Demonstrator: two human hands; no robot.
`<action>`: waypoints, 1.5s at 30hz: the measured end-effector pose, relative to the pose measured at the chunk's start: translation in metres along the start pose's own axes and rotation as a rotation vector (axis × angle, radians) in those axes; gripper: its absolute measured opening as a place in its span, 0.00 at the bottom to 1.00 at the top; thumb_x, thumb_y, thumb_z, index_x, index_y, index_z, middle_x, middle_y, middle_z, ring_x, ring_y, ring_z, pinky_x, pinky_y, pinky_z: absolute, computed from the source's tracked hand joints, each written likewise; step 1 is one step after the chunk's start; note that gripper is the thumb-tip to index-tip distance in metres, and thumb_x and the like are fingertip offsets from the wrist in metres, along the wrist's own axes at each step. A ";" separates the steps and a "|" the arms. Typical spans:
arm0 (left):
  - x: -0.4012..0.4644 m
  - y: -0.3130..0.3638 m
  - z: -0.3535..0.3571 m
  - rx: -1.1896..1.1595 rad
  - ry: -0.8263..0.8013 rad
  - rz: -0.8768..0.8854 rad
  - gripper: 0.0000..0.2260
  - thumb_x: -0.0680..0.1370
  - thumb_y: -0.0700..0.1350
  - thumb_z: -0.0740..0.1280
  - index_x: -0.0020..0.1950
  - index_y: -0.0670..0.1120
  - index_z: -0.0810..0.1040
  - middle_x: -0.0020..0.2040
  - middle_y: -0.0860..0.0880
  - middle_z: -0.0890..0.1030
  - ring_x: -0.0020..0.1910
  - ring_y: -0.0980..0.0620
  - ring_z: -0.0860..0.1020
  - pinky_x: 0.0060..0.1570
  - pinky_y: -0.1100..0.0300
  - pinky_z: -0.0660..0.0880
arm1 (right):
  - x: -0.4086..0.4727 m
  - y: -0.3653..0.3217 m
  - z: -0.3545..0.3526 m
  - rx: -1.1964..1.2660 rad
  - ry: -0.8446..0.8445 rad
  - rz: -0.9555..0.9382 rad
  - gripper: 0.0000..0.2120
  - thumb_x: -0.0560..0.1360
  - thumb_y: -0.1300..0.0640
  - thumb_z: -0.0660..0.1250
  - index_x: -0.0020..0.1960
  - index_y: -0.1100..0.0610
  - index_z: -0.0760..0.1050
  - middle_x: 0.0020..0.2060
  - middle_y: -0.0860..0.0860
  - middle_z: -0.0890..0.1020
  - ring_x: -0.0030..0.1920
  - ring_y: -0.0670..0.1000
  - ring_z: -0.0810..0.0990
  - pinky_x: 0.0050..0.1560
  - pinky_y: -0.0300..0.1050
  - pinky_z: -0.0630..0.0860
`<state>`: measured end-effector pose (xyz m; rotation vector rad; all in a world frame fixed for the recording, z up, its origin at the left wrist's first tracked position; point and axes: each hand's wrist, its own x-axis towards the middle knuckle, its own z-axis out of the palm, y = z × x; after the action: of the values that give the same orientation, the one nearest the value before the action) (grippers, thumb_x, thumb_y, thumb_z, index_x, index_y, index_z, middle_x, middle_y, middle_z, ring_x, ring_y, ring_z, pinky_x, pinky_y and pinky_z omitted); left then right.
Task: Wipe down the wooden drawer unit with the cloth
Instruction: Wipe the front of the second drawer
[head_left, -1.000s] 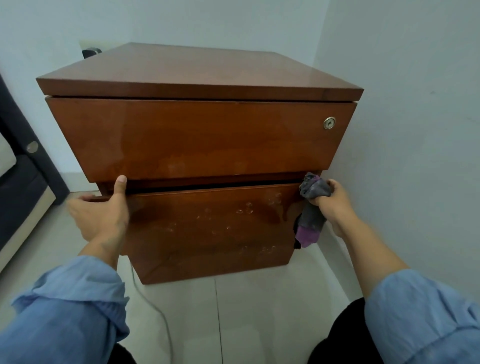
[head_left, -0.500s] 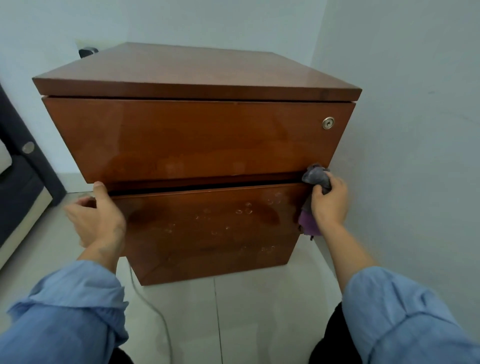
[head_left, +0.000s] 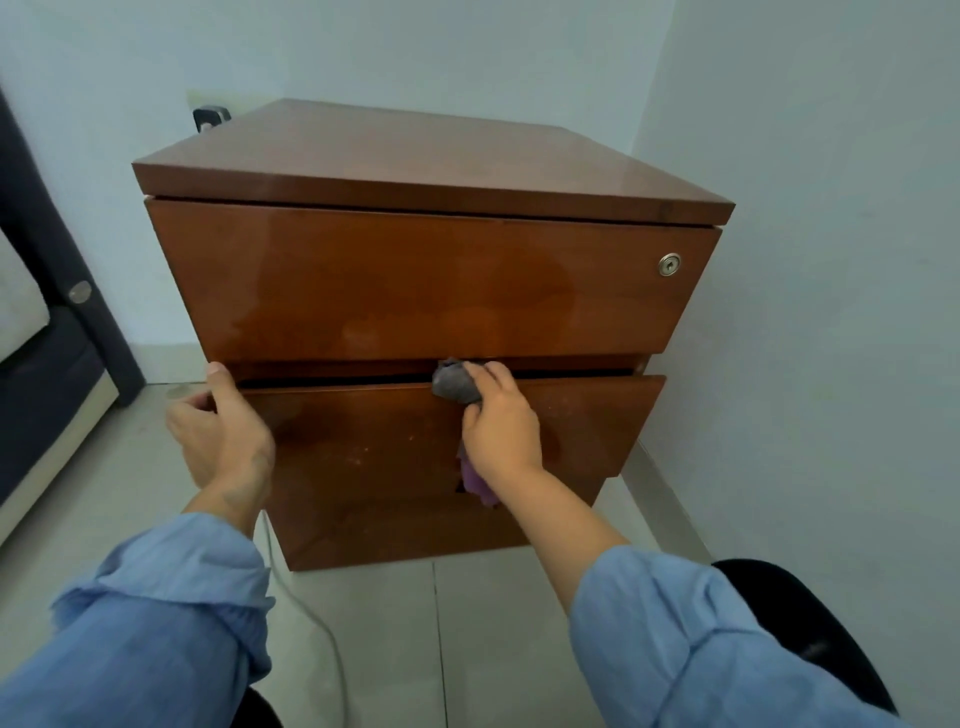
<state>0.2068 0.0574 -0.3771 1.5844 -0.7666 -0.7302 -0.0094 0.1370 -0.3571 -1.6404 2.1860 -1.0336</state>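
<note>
Two hands at the wooden drawer unit (head_left: 431, 280) — wipe in progress.
Right hand (head_left: 501, 426) grips the bunched cloth (head_left: 454, 382), now mid-way along the second drawer's top edge, moved in from the right corner; left hand (head_left: 221, 431), fingers curled round the drawer's left edge, steadies it — drawer fronts below likely remain.

Glossy wooden drawer unit (head_left: 431, 280), soft cloth (head_left: 454, 383)

Both arms wear light blue woven-cotton shirt sleeves (head_left: 701, 639) rolled back in thick, creased cuffs below the elbow, leaving the forearms bare, and dark black trousers (head_left: 810, 634) cover the legs.
</note>
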 end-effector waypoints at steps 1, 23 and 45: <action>0.000 0.000 0.000 -0.001 -0.015 -0.004 0.22 0.78 0.63 0.52 0.57 0.46 0.68 0.60 0.42 0.74 0.57 0.42 0.73 0.60 0.47 0.68 | 0.003 -0.002 -0.005 0.043 -0.072 -0.004 0.22 0.79 0.62 0.57 0.72 0.49 0.65 0.73 0.47 0.63 0.67 0.53 0.70 0.64 0.46 0.71; 0.005 0.004 -0.028 -0.257 -0.249 -0.145 0.29 0.81 0.63 0.44 0.50 0.48 0.80 0.46 0.53 0.80 0.45 0.56 0.73 0.55 0.57 0.61 | -0.002 -0.093 0.070 0.056 -0.142 -0.071 0.21 0.79 0.60 0.58 0.71 0.51 0.68 0.71 0.49 0.69 0.66 0.54 0.72 0.66 0.48 0.70; 0.012 0.008 -0.063 -0.301 -0.413 -0.151 0.32 0.81 0.61 0.38 0.61 0.47 0.75 0.56 0.49 0.76 0.58 0.55 0.69 0.67 0.54 0.59 | -0.011 -0.145 0.108 0.129 -0.282 -0.367 0.21 0.77 0.64 0.61 0.68 0.49 0.72 0.67 0.49 0.74 0.67 0.52 0.72 0.67 0.44 0.67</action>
<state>0.2638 0.0831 -0.3608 1.2399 -0.7923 -1.2483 0.1641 0.0845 -0.3447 -2.0306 1.6457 -0.9339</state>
